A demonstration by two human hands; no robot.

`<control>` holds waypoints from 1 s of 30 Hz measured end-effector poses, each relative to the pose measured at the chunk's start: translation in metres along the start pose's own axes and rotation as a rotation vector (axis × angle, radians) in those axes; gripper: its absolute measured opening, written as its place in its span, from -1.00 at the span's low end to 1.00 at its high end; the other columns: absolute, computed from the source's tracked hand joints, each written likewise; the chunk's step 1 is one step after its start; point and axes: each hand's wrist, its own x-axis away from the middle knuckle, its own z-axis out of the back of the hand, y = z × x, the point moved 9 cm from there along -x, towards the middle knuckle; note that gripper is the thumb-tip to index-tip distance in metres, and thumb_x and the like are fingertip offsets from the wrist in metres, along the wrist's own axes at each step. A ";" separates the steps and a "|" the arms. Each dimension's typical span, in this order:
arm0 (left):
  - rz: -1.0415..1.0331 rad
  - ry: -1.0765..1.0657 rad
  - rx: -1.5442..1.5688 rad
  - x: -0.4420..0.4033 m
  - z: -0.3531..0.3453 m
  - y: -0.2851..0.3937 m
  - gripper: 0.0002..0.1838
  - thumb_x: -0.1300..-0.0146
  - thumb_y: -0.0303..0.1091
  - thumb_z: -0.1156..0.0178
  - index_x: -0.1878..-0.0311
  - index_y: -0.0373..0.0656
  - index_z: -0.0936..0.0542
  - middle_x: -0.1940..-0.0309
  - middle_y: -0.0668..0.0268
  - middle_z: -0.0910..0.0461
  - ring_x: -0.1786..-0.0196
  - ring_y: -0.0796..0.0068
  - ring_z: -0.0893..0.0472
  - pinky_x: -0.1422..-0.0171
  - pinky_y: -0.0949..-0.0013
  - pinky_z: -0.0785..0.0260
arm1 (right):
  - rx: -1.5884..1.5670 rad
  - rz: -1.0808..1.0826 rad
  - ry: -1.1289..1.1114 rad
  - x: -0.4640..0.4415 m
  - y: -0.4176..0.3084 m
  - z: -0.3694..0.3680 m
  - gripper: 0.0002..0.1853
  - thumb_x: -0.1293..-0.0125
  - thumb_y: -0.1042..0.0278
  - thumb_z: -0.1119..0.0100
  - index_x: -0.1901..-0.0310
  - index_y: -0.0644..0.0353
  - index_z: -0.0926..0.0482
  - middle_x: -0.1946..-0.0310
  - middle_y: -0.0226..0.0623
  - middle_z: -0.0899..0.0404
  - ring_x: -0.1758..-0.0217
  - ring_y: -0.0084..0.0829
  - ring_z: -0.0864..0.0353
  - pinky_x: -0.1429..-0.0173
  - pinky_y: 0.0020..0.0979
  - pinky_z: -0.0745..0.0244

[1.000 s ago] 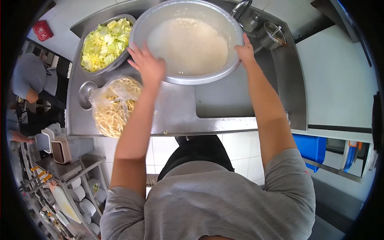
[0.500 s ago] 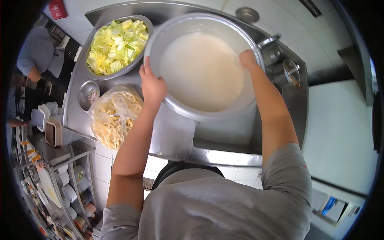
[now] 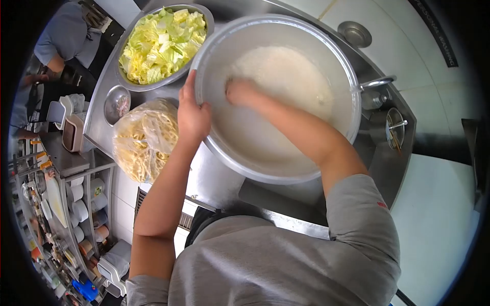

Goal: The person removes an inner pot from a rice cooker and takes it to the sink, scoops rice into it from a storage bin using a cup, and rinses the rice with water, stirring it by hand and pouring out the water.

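A large round metal basin [image 3: 286,178] holds cloudy white water [image 3: 278,132] with pale settled matter, perhaps rice, under it. My left hand [image 3: 194,115] grips the basin's left rim, thumb toward the inside and fingers along the outer wall. Inside the basin, near its left wall, my right hand [image 3: 242,93] is curled like a fist at the water; its fingertips are blurred, and whatever is in them cannot be made out. A clear bag of noodle-like strips [image 3: 145,140] lies just left of my left forearm.
An oval bowl of cut cabbage leaves [image 3: 161,46] stands at the back left, above a small metal bowl [image 3: 117,105]. A faucet [image 3: 375,83] sticks out by the basin's right rim, near a strainer pot [image 3: 393,130]. Another person [image 3: 66,35] stands at the far left.
My right hand has left the basin's right rim and moved left into the water. My left hand keeps its hold on the left rim. The view has shifted and turned slightly.
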 end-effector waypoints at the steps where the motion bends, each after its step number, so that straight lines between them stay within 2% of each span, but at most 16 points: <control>1: -0.008 0.004 -0.009 0.000 0.000 0.000 -0.23 0.00 -0.60 0.00 -0.35 0.01 -0.07 -0.22 0.00 -0.19 -0.19 -0.02 -0.33 -0.25 0.19 -0.24 | 0.021 0.035 0.021 0.026 -0.012 -0.007 -0.72 -0.10 0.24 0.03 0.36 0.24 -0.62 0.28 -0.03 -0.59 0.19 -0.13 -0.58 0.13 -0.14 -0.44; 2: -0.023 0.009 -0.019 0.000 0.000 0.002 -0.23 0.00 -0.60 0.00 -0.35 0.02 -0.07 -0.22 0.00 -0.19 -0.19 -0.02 -0.33 -0.25 0.19 -0.24 | 0.041 0.067 0.048 0.045 -0.021 -0.010 -0.72 -0.10 0.22 0.01 0.37 0.24 -0.62 0.29 -0.06 -0.59 0.19 -0.15 -0.58 0.13 -0.15 -0.44; 5: -0.007 -0.001 -0.032 -0.002 -0.002 0.002 -0.23 0.00 -0.59 0.00 -0.35 0.02 -0.07 -0.20 0.01 -0.21 -0.20 0.00 -0.33 -0.25 0.20 -0.23 | -0.071 0.395 -0.363 0.090 -0.046 -0.005 -0.69 -0.14 0.15 -0.01 0.35 0.23 -0.62 0.30 -0.09 -0.60 0.23 -0.16 -0.56 0.13 -0.20 -0.44; 7: -0.002 -0.002 -0.027 0.001 0.000 0.000 -0.23 -0.01 -0.59 0.00 -0.36 0.02 -0.07 -0.20 0.01 -0.22 -0.19 0.00 -0.33 -0.25 0.20 -0.23 | -0.186 0.241 -0.299 0.057 0.002 0.018 -0.66 -0.18 0.10 -0.04 0.27 0.22 -0.62 0.30 -0.13 -0.61 0.24 -0.24 -0.56 0.11 -0.29 -0.43; 9: -0.008 0.002 -0.012 0.002 0.001 0.002 -0.23 -0.01 -0.59 0.01 -0.36 0.02 -0.06 -0.18 0.00 -0.23 -0.18 0.00 -0.34 -0.25 0.20 -0.23 | -0.604 0.162 -0.016 0.014 0.083 0.056 -0.67 -0.23 0.11 -0.08 0.08 0.14 -0.57 0.20 -0.17 -0.60 0.16 -0.41 -0.55 0.05 -0.40 -0.42; 10: -0.005 0.000 -0.007 0.003 0.001 0.001 -0.23 -0.01 -0.59 0.01 -0.36 0.02 -0.06 -0.18 -0.01 -0.23 -0.18 0.00 -0.35 -0.24 0.20 -0.23 | -0.532 0.002 0.090 0.021 0.117 0.080 -0.55 -0.27 -0.02 0.01 0.00 0.17 -0.52 0.04 -0.14 -0.54 0.03 -0.29 -0.53 -0.07 -0.35 -0.38; 12: -0.009 -0.002 0.002 0.000 -0.001 -0.003 -0.24 -0.02 -0.59 0.02 -0.36 0.01 -0.06 -0.17 -0.01 -0.24 -0.16 -0.01 -0.35 -0.23 0.19 -0.23 | 0.138 -0.181 0.164 0.021 0.196 0.077 -0.45 -0.27 -0.16 0.13 0.09 0.20 -0.57 0.09 -0.15 -0.57 0.03 -0.16 -0.52 -0.11 -0.22 -0.32; 14: 0.004 -0.013 0.017 -0.001 0.002 -0.001 -0.24 -0.02 -0.59 0.03 -0.36 0.01 -0.05 -0.16 -0.01 -0.24 -0.16 0.00 -0.36 -0.23 0.19 -0.23 | 0.029 -0.339 0.092 0.044 0.261 0.049 -0.30 -0.25 -0.31 0.23 0.04 0.24 -0.54 -0.01 -0.06 -0.49 -0.10 -0.07 -0.43 -0.23 -0.17 -0.20; 16: -0.002 -0.006 0.030 0.000 0.001 -0.003 -0.24 -0.02 -0.59 0.03 -0.36 0.01 -0.05 -0.16 -0.01 -0.24 -0.16 0.00 -0.36 -0.24 0.19 -0.23 | -0.061 -0.463 -0.146 0.078 0.271 0.026 -0.30 -0.25 -0.30 0.23 -0.19 0.15 -0.36 -0.18 0.00 -0.33 -0.28 -0.08 -0.25 -0.32 -0.24 -0.13; 18: -0.042 0.010 0.031 -0.001 -0.001 -0.006 -0.23 -0.02 -0.60 0.03 -0.36 0.01 -0.04 -0.16 0.00 -0.24 -0.16 0.00 -0.36 -0.24 0.19 -0.22 | -0.561 -0.492 -0.307 0.120 0.276 -0.025 -0.30 -0.23 -0.31 0.18 -0.21 0.10 -0.35 -0.19 -0.08 -0.34 -0.31 -0.18 -0.22 -0.32 -0.25 -0.10; 20: -0.014 0.001 0.028 0.001 -0.001 -0.005 -0.22 -0.01 -0.60 0.03 -0.36 0.01 -0.04 -0.15 0.00 -0.24 -0.16 0.00 -0.36 -0.24 0.19 -0.23 | -0.931 -0.571 -0.199 0.173 0.204 -0.009 -0.30 -0.23 -0.29 0.13 -0.27 0.02 -0.27 -0.25 -0.15 -0.26 -0.34 -0.22 -0.16 -0.33 -0.27 -0.08; 23: -0.009 0.008 0.046 0.002 0.001 -0.003 -0.22 -0.01 -0.60 0.02 -0.36 0.01 -0.04 -0.15 -0.01 -0.24 -0.15 -0.01 -0.36 -0.24 0.19 -0.23 | -0.871 -0.633 -0.243 0.171 0.160 -0.040 -0.13 -0.20 -0.32 0.11 -0.33 0.23 -0.06 -0.33 -0.05 -0.08 -0.36 -0.11 -0.10 -0.33 -0.28 -0.09; 24: -0.012 0.014 0.054 0.002 0.002 -0.003 -0.22 -0.01 -0.60 0.02 -0.36 0.01 -0.05 -0.15 -0.02 -0.24 -0.15 -0.01 -0.36 -0.24 0.19 -0.23 | -0.801 -0.654 -0.237 0.161 0.146 -0.049 -0.07 -0.19 -0.34 0.11 -0.33 0.32 0.01 -0.34 -0.01 -0.03 -0.36 -0.07 -0.08 -0.33 -0.28 -0.10; 26: -0.003 0.002 0.078 0.002 0.002 -0.003 -0.23 -0.01 -0.61 0.02 -0.36 0.00 -0.05 -0.15 -0.02 -0.24 -0.14 -0.01 -0.36 -0.23 0.19 -0.23 | -0.466 -0.781 -0.116 0.151 0.101 -0.022 -0.08 -0.17 -0.32 0.06 -0.26 0.45 -0.12 -0.30 0.11 -0.08 -0.34 -0.04 -0.12 -0.33 -0.27 -0.11; 28: 0.014 -0.008 0.097 0.001 0.003 -0.005 -0.23 -0.02 -0.61 0.02 -0.36 0.00 -0.06 -0.15 -0.03 -0.24 -0.13 -0.01 -0.37 -0.22 0.19 -0.24 | -0.078 -0.662 -0.120 0.134 0.039 -0.002 -0.19 -0.13 -0.23 -0.04 -0.19 0.39 -0.30 -0.26 0.16 -0.14 -0.30 -0.03 -0.18 -0.30 -0.27 -0.17; 30: 0.036 -0.025 0.106 0.001 0.002 -0.007 -0.24 -0.02 -0.61 0.02 -0.36 0.00 -0.07 -0.14 -0.03 -0.24 -0.12 -0.01 -0.38 -0.21 0.19 -0.24 | 0.268 -0.375 -0.192 0.107 -0.015 -0.015 -0.21 -0.08 -0.18 -0.10 -0.18 0.35 -0.32 -0.31 0.13 -0.02 -0.33 0.04 -0.09 -0.31 -0.25 -0.16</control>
